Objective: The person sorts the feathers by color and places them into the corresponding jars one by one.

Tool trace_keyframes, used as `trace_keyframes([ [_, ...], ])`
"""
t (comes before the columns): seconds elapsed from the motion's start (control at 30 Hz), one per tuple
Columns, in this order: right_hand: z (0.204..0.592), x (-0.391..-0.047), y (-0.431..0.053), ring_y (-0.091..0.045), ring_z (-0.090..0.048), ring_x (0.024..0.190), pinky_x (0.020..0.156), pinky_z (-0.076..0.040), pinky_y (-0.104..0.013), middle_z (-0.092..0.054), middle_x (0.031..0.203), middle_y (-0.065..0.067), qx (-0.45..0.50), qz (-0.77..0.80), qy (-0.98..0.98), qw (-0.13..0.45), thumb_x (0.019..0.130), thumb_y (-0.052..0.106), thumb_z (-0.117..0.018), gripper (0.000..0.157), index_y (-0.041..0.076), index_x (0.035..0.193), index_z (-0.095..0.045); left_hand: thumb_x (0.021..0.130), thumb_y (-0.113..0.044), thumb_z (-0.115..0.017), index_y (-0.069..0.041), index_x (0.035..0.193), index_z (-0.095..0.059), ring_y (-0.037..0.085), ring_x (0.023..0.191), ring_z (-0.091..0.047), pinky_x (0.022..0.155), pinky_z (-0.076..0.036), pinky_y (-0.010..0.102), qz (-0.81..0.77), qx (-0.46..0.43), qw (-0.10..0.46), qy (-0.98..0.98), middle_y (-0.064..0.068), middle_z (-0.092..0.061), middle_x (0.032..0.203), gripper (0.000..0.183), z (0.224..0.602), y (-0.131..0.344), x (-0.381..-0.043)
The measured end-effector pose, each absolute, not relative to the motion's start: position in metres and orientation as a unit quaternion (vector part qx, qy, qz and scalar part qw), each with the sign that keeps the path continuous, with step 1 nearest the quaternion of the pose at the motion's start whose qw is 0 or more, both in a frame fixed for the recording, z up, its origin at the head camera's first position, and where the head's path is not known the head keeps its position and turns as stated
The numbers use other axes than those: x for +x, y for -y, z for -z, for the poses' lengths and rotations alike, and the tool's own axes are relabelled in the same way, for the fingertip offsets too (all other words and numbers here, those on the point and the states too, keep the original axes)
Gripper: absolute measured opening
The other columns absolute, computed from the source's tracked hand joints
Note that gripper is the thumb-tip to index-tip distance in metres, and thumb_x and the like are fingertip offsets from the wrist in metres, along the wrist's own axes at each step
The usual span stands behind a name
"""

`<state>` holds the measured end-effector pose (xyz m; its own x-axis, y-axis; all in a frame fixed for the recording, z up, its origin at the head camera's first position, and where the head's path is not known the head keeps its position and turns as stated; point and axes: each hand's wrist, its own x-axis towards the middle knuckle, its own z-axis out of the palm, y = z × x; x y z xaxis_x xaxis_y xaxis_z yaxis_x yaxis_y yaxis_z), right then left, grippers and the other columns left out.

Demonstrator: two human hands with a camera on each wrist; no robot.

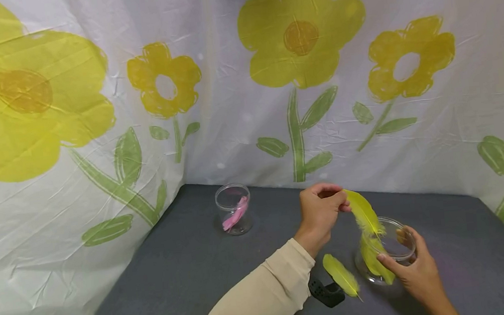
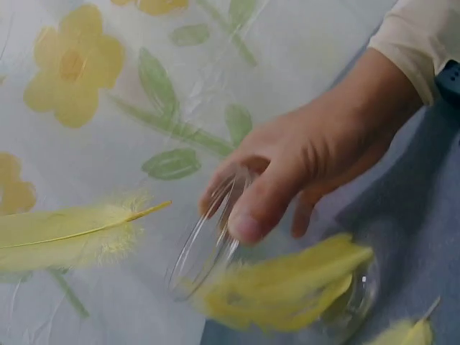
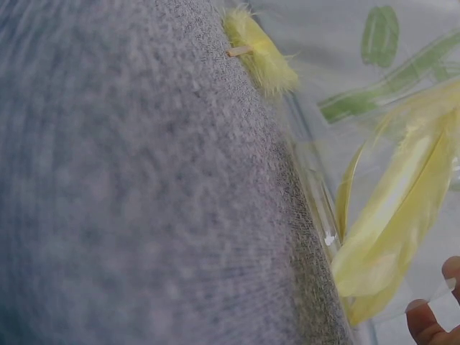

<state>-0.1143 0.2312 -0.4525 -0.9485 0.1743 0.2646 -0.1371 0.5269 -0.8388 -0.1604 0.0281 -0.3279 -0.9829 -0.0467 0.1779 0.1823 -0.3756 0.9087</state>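
In the head view my left hand [image 1: 320, 214] pinches a yellow feather [image 1: 362, 210] by its upper end. That feather slants down, and its lower end overlaps the rim of a clear jar [image 1: 403, 253]. Around the jar's rim and side my right hand [image 1: 421, 267] holds on, thumb on the near side; the left wrist view shows this right hand [image 2: 309, 154] from the front. Several yellow feathers [image 3: 395, 223] stand inside the jar, seen through its wall in the right wrist view. Left of the jar, one loose yellow feather [image 1: 342, 275] lies on the table.
A second clear jar [image 1: 233, 197] with a pink feather [image 1: 236, 214] in it stands at the back left of the dark table [image 1: 189, 263]. Beside my left sleeve a black strap [image 1: 326, 292] shows. A flower-printed cloth [image 1: 231, 129] hangs behind and along the sides.
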Motion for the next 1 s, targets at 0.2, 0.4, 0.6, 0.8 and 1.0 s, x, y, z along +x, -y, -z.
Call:
trace_keyframes([
  [0.2, 0.45, -0.114, -0.232, -0.041, -0.044, 0.12, 0.072, -0.039, -0.016, -0.041, 0.138, -0.028, -0.019, -0.473, 0.868, 0.151, 0.082, 0.027, -0.08, 0.095, 0.003, 0.151, -0.019, 0.081, 0.013, -0.066, -0.002, 0.079, -0.069, 0.019, 0.055, -0.061, 0.054, -0.054, 0.032, 0.829, -0.065, 0.077, 0.551, 0.011, -0.063, 0.073, 0.015, 0.328, -0.048, -0.158],
  [0.4, 0.45, -0.113, -0.233, -0.05, -0.05, 0.109, 0.061, -0.047, -0.021, -0.037, 0.14, -0.029, -0.022, -0.49, 0.861, 0.135, 0.082, 0.025, -0.08, 0.094, 0.004, 0.151, -0.019, 0.081, 0.012, -0.067, -0.005, 0.078, -0.069, 0.017, 0.055, -0.061, 0.059, -0.056, 0.041, 0.819, -0.053, 0.068, 0.567, 0.009, -0.063, 0.073, 0.017, 0.342, -0.065, -0.156],
  [0.6, 0.448, -0.111, -0.232, -0.05, -0.05, 0.109, 0.06, -0.048, -0.022, -0.032, 0.145, -0.028, -0.023, -0.492, 0.861, 0.128, 0.083, 0.027, -0.079, 0.096, 0.004, 0.152, -0.016, 0.08, 0.011, -0.069, -0.007, 0.076, -0.068, 0.018, 0.052, -0.061, 0.057, -0.056, 0.039, 0.812, -0.033, 0.06, 0.58, 0.007, -0.063, 0.07, 0.018, 0.358, -0.081, -0.154],
  [0.8, 0.449, -0.112, -0.232, -0.044, -0.052, 0.106, 0.061, -0.048, -0.022, -0.034, 0.143, -0.028, -0.021, -0.491, 0.862, 0.128, 0.084, 0.027, -0.077, 0.094, 0.004, 0.152, -0.015, 0.079, 0.01, -0.071, -0.006, 0.072, -0.067, 0.019, 0.051, -0.06, 0.054, -0.055, 0.035, 0.807, -0.004, 0.032, 0.589, 0.008, -0.062, 0.066, 0.019, 0.369, -0.094, -0.152],
  [1.0, 0.449, -0.112, -0.233, -0.045, -0.051, 0.107, 0.063, -0.047, -0.021, -0.037, 0.138, -0.033, -0.016, -0.486, 0.864, 0.132, 0.084, 0.026, -0.077, 0.095, 0.003, 0.152, -0.014, 0.079, 0.012, -0.071, -0.004, 0.071, -0.067, 0.018, 0.052, -0.06, 0.051, -0.054, 0.032, 0.812, 0.006, 0.008, 0.583, 0.01, -0.061, 0.066, 0.018, 0.378, -0.1, -0.151],
])
